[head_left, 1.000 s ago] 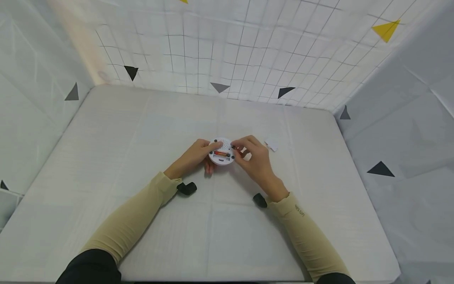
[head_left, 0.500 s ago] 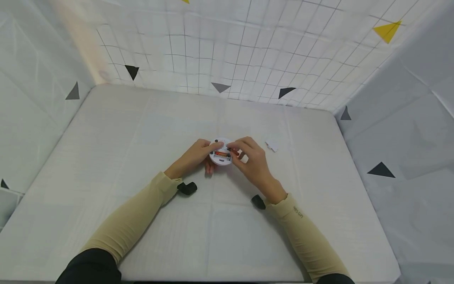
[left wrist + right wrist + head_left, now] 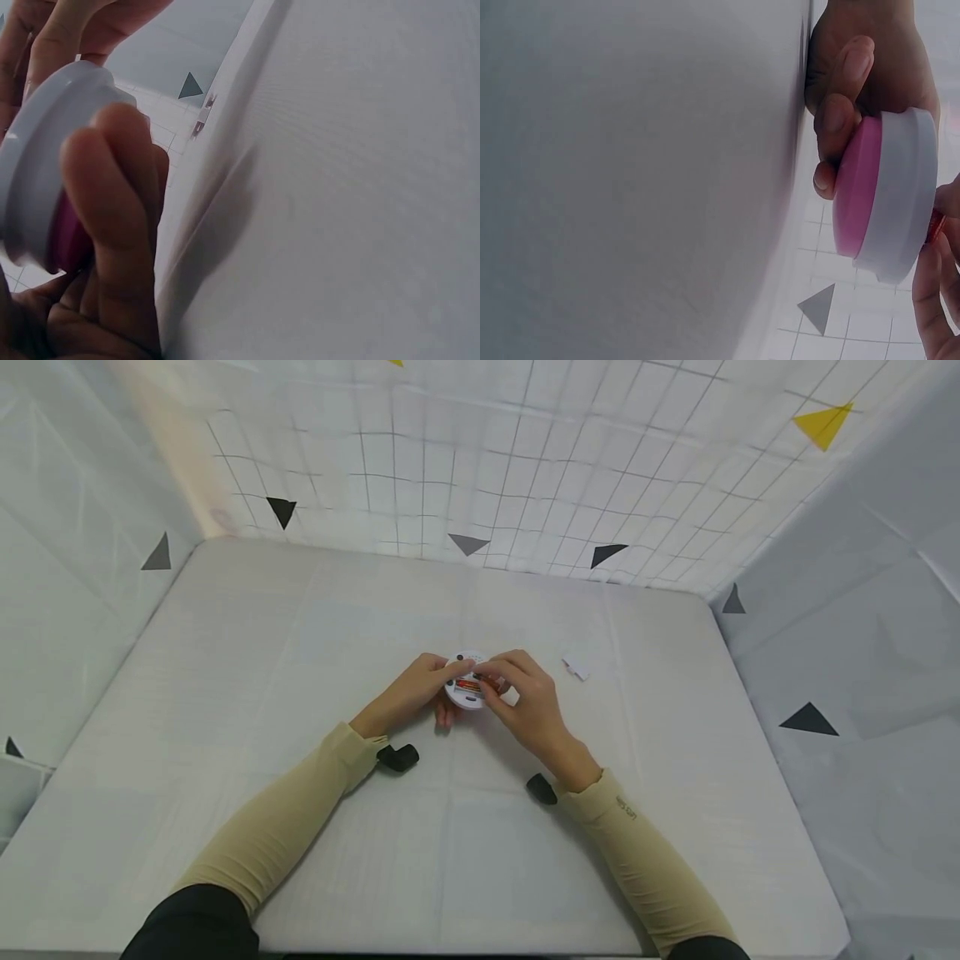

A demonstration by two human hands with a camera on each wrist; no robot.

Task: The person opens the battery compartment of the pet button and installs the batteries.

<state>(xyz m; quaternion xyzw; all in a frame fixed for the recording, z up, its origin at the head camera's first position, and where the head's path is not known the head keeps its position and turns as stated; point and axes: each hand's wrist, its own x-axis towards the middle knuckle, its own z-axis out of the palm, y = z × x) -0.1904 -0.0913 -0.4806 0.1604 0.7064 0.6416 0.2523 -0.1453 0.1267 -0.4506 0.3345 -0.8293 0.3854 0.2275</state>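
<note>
A round white device [image 3: 459,697] with a pink underside is held over the table, its back face up. My left hand [image 3: 414,687] grips it, thumb on the back face and curled fingers [image 3: 112,195] underneath. An orange-red battery [image 3: 468,686] lies in the uncovered battery compartment. My right hand [image 3: 531,700] pinches a second reddish battery [image 3: 935,226] between thumb and fingers, right at the compartment. The right fingers hide part of the compartment. In the right wrist view, the pink base [image 3: 857,187] rests against the left fingers.
A small white battery cover [image 3: 576,667] lies on the white-covered table [image 3: 360,610], to the right of my right hand. Black wrist-camera pieces [image 3: 398,758] stick out at both cuffs. A gridded white sheet [image 3: 420,460] stands behind the table, with more sheeting at the sides.
My right hand has moved left with the battery, from the device's right edge to over the compartment. My left hand keeps its hold on the device, almost unmoved.
</note>
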